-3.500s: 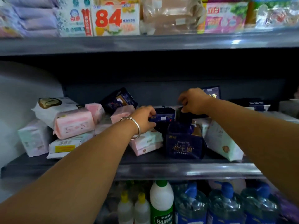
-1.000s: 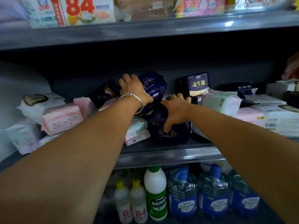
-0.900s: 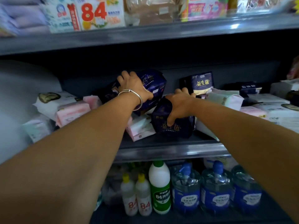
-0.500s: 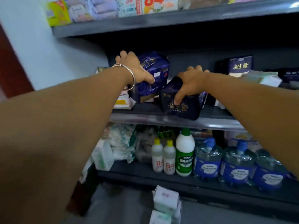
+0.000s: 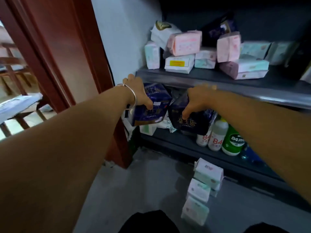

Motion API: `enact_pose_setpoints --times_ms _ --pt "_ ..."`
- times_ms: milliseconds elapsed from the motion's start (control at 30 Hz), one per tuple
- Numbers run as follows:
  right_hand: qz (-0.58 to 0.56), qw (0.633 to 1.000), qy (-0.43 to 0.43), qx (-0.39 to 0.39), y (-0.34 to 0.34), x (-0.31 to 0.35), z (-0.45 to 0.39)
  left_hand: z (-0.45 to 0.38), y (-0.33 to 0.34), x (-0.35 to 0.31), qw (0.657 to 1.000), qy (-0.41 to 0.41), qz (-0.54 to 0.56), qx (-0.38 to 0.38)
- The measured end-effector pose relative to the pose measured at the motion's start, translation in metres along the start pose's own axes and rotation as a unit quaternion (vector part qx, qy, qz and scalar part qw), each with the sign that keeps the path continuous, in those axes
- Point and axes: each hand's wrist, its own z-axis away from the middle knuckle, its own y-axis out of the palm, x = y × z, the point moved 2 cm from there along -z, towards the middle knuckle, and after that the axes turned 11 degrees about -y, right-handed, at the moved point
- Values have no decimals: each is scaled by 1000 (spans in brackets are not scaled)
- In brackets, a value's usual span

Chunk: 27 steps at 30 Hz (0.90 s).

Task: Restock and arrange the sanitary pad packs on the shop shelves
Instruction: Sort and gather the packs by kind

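Sanitary pad packs sit in three places: a jumbled heap on the shelf [image 5: 210, 78], a short stack on the floor [image 5: 127, 185], and two dark navy ones in the hands. The left hand [image 5: 139, 95] grips the left navy pack [image 5: 151, 113] from above, fingers [image 5: 149, 105] curled over its top edge; a silver bangle [image 5: 132, 96] rings that wrist. The right hand [image 5: 196, 100] holds the right navy pack [image 5: 190, 121] likewise, thumb pressed on its printed face. Both packs hang in the air in front of the lower shelf [image 5: 185, 145], clear of any board, probably pulled out so the like-coloured packs can be grouped elsewhere.

On the shelf, pink packs [image 5: 185, 42] lie tilted over white and mint packs [image 5: 205, 58], so that heap still wants straightening. The floor stack [image 5: 202, 187] of pale packs looks like waiting stock. Disinfectant bottles [image 5: 223, 137] stand on the lower shelf just right of the held packs.
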Motion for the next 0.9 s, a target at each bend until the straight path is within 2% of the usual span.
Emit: enact_pose_setpoints --times_ms 167,367,600,900 --pt "39 998 -1 46 21 2 -9 -15 30 4 999 11 -19 30" --pt "48 996 24 66 31 -30 15 -15 49 -40 996 56 -17 74" --pt "26 989 83 120 57 -100 80 23 78 -126 981 138 -33 131" --pt "22 960 186 207 100 -209 210 99 138 -275 947 255 -25 193"
